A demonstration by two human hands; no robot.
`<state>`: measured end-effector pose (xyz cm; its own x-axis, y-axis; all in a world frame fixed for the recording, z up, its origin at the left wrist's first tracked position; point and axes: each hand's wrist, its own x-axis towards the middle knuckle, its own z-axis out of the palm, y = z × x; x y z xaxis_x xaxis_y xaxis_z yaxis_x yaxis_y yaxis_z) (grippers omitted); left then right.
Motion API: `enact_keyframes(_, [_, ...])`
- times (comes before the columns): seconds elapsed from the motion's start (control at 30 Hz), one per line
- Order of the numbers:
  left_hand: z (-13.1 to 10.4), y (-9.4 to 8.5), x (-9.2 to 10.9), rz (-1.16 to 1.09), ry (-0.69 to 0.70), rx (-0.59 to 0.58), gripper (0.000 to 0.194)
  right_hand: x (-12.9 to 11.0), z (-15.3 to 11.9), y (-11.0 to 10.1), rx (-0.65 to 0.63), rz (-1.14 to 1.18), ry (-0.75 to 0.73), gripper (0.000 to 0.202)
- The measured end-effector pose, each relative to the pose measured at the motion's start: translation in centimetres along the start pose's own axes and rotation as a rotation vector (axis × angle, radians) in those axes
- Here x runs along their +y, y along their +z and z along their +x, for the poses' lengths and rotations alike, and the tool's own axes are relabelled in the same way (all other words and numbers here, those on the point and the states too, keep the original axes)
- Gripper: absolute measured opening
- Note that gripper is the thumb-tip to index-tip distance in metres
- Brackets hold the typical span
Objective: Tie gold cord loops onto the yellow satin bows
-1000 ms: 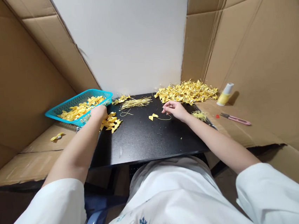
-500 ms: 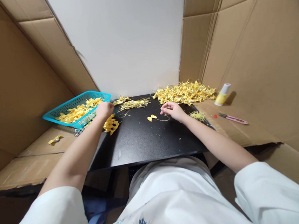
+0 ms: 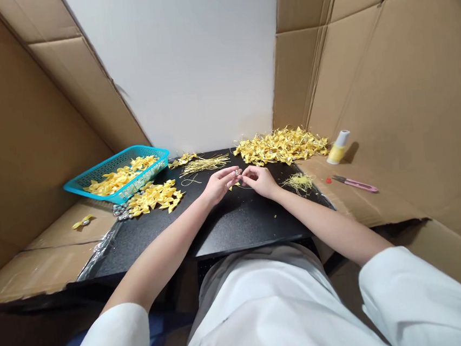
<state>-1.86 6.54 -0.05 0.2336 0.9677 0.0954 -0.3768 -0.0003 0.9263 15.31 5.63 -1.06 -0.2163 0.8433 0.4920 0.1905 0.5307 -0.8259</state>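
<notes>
Left hand (image 3: 218, 186), moved from basket (image 3: 140, 181), part-hides yellow bow (image 3: 234, 187).

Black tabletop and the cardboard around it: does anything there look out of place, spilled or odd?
Two things. One yellow bow with a silvery bead lies alone on the left cardboard, apart from the main heap of bows. A loose tangle of yellow cord straggles near the right edge of the tabletop, unlike the bundled cords.
</notes>
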Motion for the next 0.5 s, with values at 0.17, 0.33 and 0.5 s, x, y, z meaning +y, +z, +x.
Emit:
enact_keyframes(0.17, [-0.08, -0.09, -0.04, 0.003, -0.001, -0.007, 0.042, -0.36, -0.18, -0.04, 0.0, -0.022, -0.04, 0.015])
enact_keyframes(0.33, [-0.18, -0.3, -0.24, 0.13, 0.028, -0.001, 0.047, -0.71, -0.28, -0.46, 0.022, -0.154, -0.148, 0.011])
enact_keyframes(0.5, [-0.2, -0.43, -0.47, 0.195, 0.051, -0.003, 0.048, -0.78, -0.26, -0.61, 0.033, -0.217, -0.171, 0.011])
